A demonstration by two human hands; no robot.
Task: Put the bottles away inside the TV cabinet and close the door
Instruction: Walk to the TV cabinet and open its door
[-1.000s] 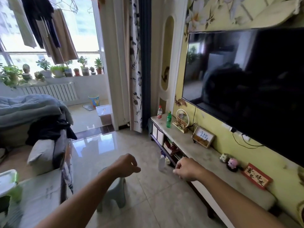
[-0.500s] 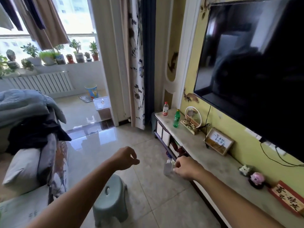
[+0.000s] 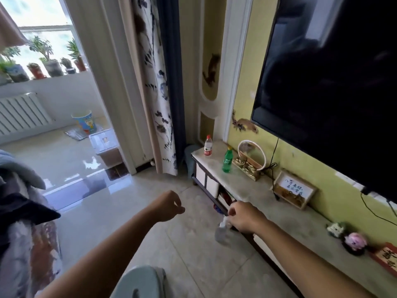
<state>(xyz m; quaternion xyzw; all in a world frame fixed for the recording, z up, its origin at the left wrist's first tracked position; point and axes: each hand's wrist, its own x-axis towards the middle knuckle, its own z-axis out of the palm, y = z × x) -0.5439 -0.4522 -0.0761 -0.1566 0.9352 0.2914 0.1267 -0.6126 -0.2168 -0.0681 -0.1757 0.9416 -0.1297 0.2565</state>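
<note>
My right hand (image 3: 246,217) is shut on a clear plastic bottle (image 3: 222,232) that hangs by its neck beside the front edge of the TV cabinet (image 3: 253,190). My left hand (image 3: 168,205) is out over the floor, fingers curled, with nothing in it. On the cabinet's far end stand a clear bottle with a red cap (image 3: 208,145) and a green bottle with a yellow cap (image 3: 227,159). White cabinet doors (image 3: 207,181) show below that end; beside them an open section with items inside.
The wall TV (image 3: 335,87) hangs above the cabinet. On its top are a round ornament (image 3: 251,159), a framed sign (image 3: 293,190) and small figurines (image 3: 354,241). A pale stool (image 3: 137,282) is at my feet, a sofa with bedding (image 3: 19,201) to the left.
The view has moved closer to the cabinet and tilted down. My right hand still carries the clear bottle, now nearer the cabinet's front edge. The left hand stays curled.
</note>
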